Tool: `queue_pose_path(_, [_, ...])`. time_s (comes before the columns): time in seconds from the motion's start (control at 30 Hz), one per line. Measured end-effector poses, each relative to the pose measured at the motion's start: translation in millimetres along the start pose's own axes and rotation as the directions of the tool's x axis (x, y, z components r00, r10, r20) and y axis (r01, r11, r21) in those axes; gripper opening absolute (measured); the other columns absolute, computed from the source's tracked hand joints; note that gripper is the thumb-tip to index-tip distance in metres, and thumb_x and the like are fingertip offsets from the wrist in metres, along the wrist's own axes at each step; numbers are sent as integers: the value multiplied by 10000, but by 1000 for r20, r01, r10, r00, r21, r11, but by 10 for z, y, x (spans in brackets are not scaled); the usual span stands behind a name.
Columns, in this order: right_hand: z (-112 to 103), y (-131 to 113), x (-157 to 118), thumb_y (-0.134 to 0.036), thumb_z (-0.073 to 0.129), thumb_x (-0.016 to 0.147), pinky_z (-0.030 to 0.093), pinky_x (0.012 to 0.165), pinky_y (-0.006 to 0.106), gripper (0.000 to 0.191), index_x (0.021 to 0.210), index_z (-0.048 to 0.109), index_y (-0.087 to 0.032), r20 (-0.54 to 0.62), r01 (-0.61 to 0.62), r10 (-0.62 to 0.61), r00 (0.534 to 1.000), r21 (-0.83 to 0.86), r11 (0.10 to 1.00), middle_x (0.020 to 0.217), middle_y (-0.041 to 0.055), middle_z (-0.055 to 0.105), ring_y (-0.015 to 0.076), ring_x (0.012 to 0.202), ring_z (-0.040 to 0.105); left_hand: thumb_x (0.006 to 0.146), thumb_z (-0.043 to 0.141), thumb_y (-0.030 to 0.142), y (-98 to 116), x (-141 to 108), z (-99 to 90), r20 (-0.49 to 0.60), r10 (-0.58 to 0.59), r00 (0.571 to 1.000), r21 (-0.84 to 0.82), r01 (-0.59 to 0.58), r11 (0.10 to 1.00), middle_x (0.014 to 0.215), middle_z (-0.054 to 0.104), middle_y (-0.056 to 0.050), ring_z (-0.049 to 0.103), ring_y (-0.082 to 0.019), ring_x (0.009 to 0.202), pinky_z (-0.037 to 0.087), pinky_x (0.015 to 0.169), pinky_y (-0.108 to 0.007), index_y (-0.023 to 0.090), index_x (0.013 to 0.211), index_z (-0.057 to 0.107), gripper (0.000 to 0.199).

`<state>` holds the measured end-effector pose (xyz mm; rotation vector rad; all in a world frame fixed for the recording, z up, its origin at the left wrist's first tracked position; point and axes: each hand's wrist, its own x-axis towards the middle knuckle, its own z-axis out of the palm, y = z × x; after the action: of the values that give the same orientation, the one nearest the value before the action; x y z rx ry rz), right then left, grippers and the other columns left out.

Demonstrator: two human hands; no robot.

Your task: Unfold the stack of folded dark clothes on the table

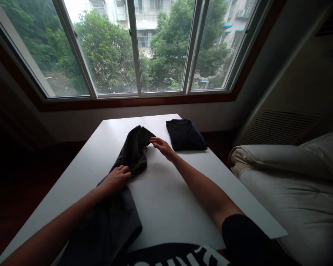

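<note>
Dark grey garment (130,155), crumpled, perhaps trousers

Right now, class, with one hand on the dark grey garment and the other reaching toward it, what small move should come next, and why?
Probably the right hand should close its fingers on the raised far end of the dark grey cloth garment. That hand is open, its fingertips just at the bunched edge, while the left hand already grips the garment's middle on the white table. A folded dark navy garment lies beyond.

Bare forearms, black short sleeve (246,236) on right arm, black shirt with white lettering (177,258)
</note>
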<state>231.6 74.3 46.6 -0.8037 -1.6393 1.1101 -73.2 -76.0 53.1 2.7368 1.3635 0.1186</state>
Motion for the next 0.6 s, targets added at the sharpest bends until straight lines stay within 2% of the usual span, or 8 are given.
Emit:
queue_pose_path(0.07, [-150,78,34,-426,568,948,490,1032,338,337,1158,700,-197,-97,-42,23,995,-203,978,1213,80,722,206,1151,655,824,528,86,-521,-170,-52,-66,-86,994,10,87,996,1129,641,-83,569,-295,1122,443,1022,-429,264,903,680,247])
queue_pose_path(0.13, [-393,162,57,-365,498,980,484,1010,326,309,1108,712,-182,-241,-126,25,970,-416,900,1182,85,722,208,1110,654,798,563,123,-1040,-375,-103,-174,-136,975,38,145,989,1236,648,-74,509,-323,1296,376,1144,-465,286,912,696,240])
queue_pose_path(0.2, [-671,226,77,-318,466,1000,452,1030,321,317,1148,706,-174,-384,-249,-2,923,-602,759,1225,101,697,216,1145,618,787,569,151,-1517,-568,-158,-236,-184,954,75,206,976,1281,649,-74,500,-333,1332,359,1169,-481,281,920,705,230])
queue_pose_path(0.3, [-1012,265,126,-328,509,1018,379,1085,356,348,1283,661,-162,-530,-441,-35,848,-740,507,1325,147,624,255,1239,533,768,573,182,-2011,-696,-250,-199,-355,914,125,382,915,1235,667,-87,584,-321,1190,451,1057,-456,248,927,708,219])
queue_pose_path(0.37, [-1136,267,192,-396,592,999,349,1095,421,469,1397,594,-148,-572,-504,-33,820,-748,431,1375,194,570,305,1267,494,773,576,203,-2108,-611,-296,-176,-423,889,161,449,879,1155,677,-102,603,-314,1116,480,997,-435,226,909,711,193])
queue_pose_path(0.47, [-1182,264,335,-505,708,923,317,1094,519,652,1437,564,-130,-580,-554,19,814,-766,325,1363,238,541,381,1272,459,834,564,253,-1912,-276,-292,-223,-342,913,156,379,912,1096,675,-100,592,-309,1117,471,1026,-432,230,918,732,189])
queue_pose_path(0.53, [-1162,265,426,-493,728,905,303,1097,538,580,1350,634,-133,-576,-574,66,815,-787,225,1350,233,537,399,1286,429,882,549,283,-1668,-6,-224,-270,-224,937,135,267,954,1235,657,-103,561,-311,1209,432,1098,-446,247,1016,760,252])
queue_pose_path(0.6, [-1138,262,486,-393,665,950,307,1091,518,371,1228,706,-152,-580,-586,89,809,-787,195,1353,208,538,381,1290,417,915,552,320,-1457,234,-108,-258,-113,959,135,152,979,1449,570,-100,478,-320,1358,352,1185,-463,261,1140,766,316])
